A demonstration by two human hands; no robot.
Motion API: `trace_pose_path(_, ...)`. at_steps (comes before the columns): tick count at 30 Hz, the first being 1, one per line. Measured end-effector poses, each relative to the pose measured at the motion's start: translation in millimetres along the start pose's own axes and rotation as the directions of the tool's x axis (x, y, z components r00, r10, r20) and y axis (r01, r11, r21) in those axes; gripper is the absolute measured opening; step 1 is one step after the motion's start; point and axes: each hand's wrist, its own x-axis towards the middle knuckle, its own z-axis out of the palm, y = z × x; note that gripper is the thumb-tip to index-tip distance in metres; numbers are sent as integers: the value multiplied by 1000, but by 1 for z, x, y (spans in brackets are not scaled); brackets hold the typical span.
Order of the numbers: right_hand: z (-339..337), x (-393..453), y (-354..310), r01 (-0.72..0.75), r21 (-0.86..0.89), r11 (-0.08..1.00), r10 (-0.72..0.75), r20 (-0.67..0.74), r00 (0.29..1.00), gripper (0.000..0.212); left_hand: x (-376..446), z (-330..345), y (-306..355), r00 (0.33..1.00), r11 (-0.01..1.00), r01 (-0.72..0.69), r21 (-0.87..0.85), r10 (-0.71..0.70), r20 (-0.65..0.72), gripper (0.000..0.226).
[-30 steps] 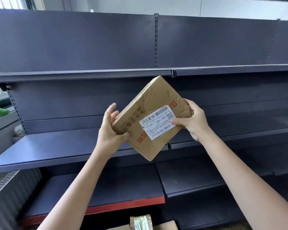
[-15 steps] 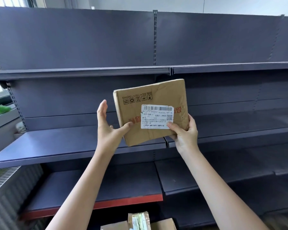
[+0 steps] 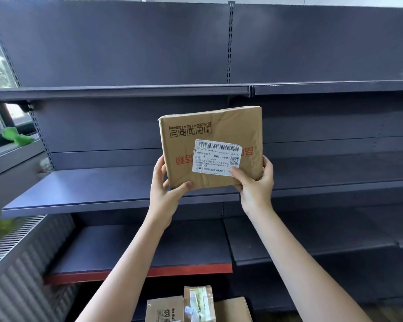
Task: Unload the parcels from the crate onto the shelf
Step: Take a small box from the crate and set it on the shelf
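Cardboard, creased and dented along its top, makes up the flat parcel point(image 3: 211, 147), which stands upright on edge in the air before the dark metal shelf point(image 3: 98, 191), its lower edge about level with the middle board. A white shipping label point(image 3: 216, 158) with barcodes sits on the face turned to the camera, over red print that reads upside down. It looks light and fairly stiff, though the wrinkles suggest the walls give under pressure, so holding it at the lower corners rather than mid-panel seems wise. The left hand point(image 3: 164, 194) grips the lower left corner, thumb on the front face. The right hand point(image 3: 257, 184) clasps the lower right corner, thumb pressed on the label's edge. Below, between the forearms, more cardboard boxes point(image 3: 164, 309) wait; the crate itself cannot be made out.
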Motion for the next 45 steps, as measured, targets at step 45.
trace_pose_path(45,19,110,127,193,-633,750,-22,268,963,87,115,-96,-95,963,901,268,340,-239,-127,56)
